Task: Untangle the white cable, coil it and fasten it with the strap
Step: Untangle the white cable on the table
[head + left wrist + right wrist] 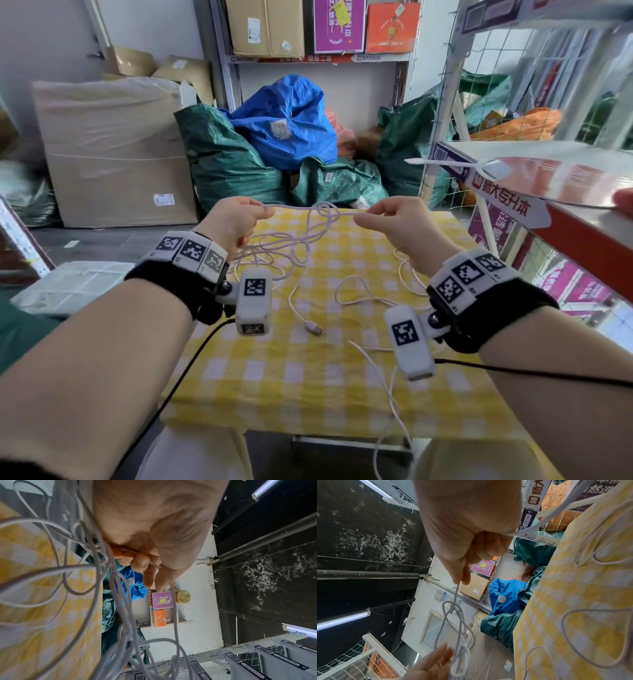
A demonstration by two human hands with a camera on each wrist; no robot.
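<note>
The white cable (308, 209) is stretched in the air between both hands above the yellow checked tablecloth (308, 377). A loose knot (329, 213) sits midway on the taut span. My left hand (263, 214) pinches the cable, and several tangled loops (109, 588) hang from it to the table. My right hand (363, 219) pinches the other side between thumb and forefinger (464, 573), with the knot (452, 609) just beyond. The USB plug (315, 329) lies on the cloth. A thin white strap-like strip (442, 163) lies on the shelf edge to the right.
A red-edged shelf (565, 219) juts in at the right, close to my right hand. Green and blue sacks (284, 120) and a wrapped carton (113, 150) stand behind the table. One cable run trails over the front table edge (394, 428).
</note>
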